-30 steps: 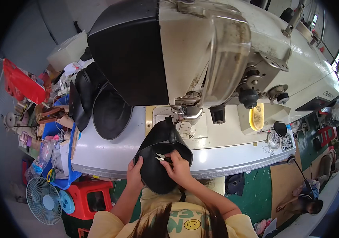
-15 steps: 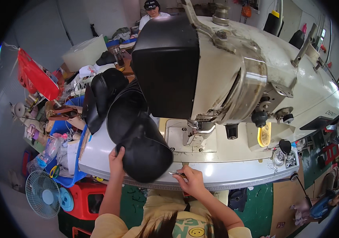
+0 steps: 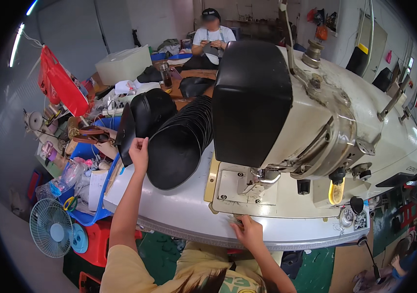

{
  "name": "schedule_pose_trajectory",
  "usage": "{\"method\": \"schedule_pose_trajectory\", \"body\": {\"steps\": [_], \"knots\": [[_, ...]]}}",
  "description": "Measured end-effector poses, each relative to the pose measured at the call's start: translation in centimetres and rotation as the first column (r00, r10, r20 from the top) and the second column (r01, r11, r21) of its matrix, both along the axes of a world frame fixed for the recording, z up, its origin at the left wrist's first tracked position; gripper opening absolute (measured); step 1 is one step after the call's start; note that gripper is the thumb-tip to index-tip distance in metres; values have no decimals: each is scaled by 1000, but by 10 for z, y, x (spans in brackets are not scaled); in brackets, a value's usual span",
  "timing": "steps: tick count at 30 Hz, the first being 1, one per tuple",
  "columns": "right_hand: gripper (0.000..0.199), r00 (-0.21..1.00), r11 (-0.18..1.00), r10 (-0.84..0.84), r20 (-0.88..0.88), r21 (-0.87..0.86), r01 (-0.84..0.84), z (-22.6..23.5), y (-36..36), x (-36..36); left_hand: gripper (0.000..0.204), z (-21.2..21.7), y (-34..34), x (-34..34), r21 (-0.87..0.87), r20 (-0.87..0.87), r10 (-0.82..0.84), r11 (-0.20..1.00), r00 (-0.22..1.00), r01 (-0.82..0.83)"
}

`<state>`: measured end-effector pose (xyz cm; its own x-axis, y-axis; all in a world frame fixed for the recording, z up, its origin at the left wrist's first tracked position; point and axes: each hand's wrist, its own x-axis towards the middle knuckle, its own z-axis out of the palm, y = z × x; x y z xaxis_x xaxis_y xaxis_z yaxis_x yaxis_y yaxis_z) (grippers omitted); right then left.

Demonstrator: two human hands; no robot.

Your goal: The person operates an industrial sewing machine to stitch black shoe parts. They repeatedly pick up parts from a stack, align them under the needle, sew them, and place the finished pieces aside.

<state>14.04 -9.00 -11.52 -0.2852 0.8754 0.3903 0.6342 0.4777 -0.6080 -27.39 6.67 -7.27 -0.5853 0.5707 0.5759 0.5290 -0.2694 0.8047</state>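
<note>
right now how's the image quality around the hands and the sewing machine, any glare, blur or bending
Head view: heavy fisheye, so the table edge bows and the corners go black. Even daylight, with soft shine on the sewing machine and no harsh glare. The left hand on the stack of black pieces is sharp; the right hand at the table edge is slightly soft.

a large cream industrial sewing machine (image 3: 315, 127) with a black motor cover (image 3: 250, 100) fills the table. a red bag (image 3: 62, 88) hangs at the far left above cluttered blue bins (image 3: 89, 215). a small fan (image 3: 50, 234) stands on the floor beside a red stool (image 3: 98, 241). a white box (image 3: 123, 63) sits farther back, and another person (image 3: 212, 36) sits beyond it.
</note>
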Motion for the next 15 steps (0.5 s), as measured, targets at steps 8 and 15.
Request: {"method": "schedule_pose_trajectory", "body": {"steps": [8, 15], "knots": [[25, 999, 999, -14, -42, -37, 13, -2, -4, -4, 54, -67, -28, -73, 9, -154, 556, 827, 817, -562], [25, 998, 999, 20, -58, -24, -21, -7, -2, -4, 26, -24, -38, -58, -320, -295, 300, 863, 907, -390]]}}
